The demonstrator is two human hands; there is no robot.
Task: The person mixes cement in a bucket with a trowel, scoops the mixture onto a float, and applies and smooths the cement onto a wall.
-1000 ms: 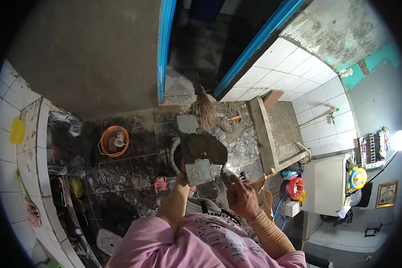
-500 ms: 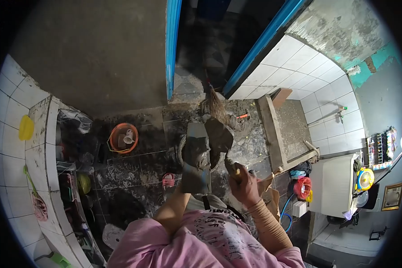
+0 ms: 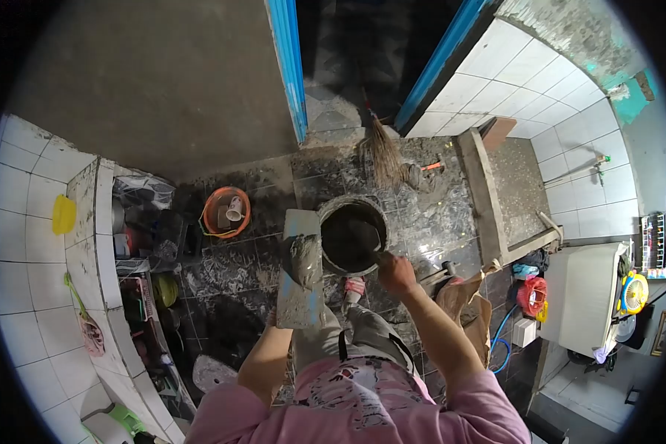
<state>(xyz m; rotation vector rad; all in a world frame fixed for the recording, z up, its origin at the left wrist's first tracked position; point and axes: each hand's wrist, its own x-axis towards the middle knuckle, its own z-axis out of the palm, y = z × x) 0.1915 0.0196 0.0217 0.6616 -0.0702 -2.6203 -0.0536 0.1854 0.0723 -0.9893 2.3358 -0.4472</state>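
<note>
My right hand [image 3: 397, 274] is closed round the handle of a trowel [image 3: 382, 257], whose blade reaches down into a round bucket [image 3: 325, 255]. Dark wet mortar fills part of this bucket; the blade is hard to make out against it. To the left, a long grey board [image 3: 301, 303] carries a lump of mortar [image 3: 304, 260] on its middle. My left hand [image 3: 273, 320] grips the board near its lower end, with most of the fingers hidden beneath it. The board's edge lies close beside the bucket's rim.
An orange bucket [image 3: 226, 212] with a white mug [image 3: 234, 209] stands on the smeared dark tiles [image 3: 222, 274]. A straw broom [image 3: 383, 159] leans by the doorway. Low concrete edging [image 3: 483, 196] runs on the right, near torn brown paper [image 3: 462, 307]. Shelving [image 3: 152, 296] lines the left.
The trowel has gone from beside the board, above the bucket, down into the bucket. The board has shifted left, uncovering the bucket's opening. My view has turned slightly.
</note>
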